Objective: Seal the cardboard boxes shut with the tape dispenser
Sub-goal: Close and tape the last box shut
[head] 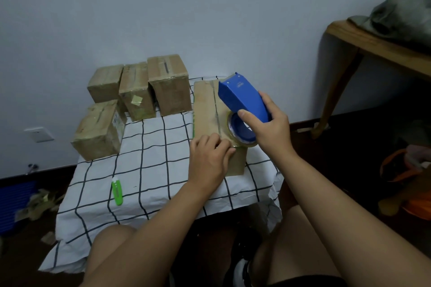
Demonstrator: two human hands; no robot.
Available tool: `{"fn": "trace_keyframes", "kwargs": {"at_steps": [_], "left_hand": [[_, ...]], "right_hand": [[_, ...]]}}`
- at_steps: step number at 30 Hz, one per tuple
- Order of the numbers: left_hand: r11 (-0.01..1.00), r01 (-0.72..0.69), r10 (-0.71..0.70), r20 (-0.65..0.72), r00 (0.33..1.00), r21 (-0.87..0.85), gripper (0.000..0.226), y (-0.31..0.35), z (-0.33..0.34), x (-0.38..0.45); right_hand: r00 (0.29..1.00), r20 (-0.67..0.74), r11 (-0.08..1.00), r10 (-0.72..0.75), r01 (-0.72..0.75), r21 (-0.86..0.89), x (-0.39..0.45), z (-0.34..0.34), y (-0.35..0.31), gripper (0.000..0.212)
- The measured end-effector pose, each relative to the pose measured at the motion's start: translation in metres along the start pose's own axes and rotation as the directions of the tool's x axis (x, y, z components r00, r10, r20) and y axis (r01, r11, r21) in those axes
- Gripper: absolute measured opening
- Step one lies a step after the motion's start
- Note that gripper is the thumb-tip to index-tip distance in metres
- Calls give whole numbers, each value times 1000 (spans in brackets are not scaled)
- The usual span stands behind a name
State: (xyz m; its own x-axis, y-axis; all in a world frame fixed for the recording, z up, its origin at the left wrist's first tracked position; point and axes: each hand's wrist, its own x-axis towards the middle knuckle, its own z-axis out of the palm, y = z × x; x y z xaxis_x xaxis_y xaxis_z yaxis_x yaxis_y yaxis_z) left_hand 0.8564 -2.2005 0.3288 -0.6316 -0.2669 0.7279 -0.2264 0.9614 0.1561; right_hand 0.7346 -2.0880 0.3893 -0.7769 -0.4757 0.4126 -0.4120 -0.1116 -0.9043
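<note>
Two hands (210, 158) (271, 121), five boxes (210, 109).

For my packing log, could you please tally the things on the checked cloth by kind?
Cardboard boxes: 5
Tape dispensers: 1, blue
Utility knives: 1, green
Total: 7

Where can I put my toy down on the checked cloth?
The widest bare patch of the checked cloth lies between the green cutter, the four boxes at the back and the left hand. The right side is crowded: the long box, blue tape dispenser, both hands.
</note>
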Motion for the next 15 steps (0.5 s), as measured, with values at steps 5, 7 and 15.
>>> {"fn": "trace_keyframes", "kwargs": {"at_steps": [5, 7, 15], "left_hand": [[995, 98, -98, 29, 995, 11, 35, 3, 4, 1], [992, 124, -124, 15, 992, 21, 33, 9, 6, 3], [958, 236, -254, 99, 962, 163, 72, 31, -1, 9]], "right_hand": [[1000, -4, 1000, 4, -4, 24, 0, 1, 3, 55], [1000, -1, 1000, 9, -9, 14, 1, 2, 5, 61], [981, -163, 990, 107, -91, 106, 5, -24, 3, 84]]}}
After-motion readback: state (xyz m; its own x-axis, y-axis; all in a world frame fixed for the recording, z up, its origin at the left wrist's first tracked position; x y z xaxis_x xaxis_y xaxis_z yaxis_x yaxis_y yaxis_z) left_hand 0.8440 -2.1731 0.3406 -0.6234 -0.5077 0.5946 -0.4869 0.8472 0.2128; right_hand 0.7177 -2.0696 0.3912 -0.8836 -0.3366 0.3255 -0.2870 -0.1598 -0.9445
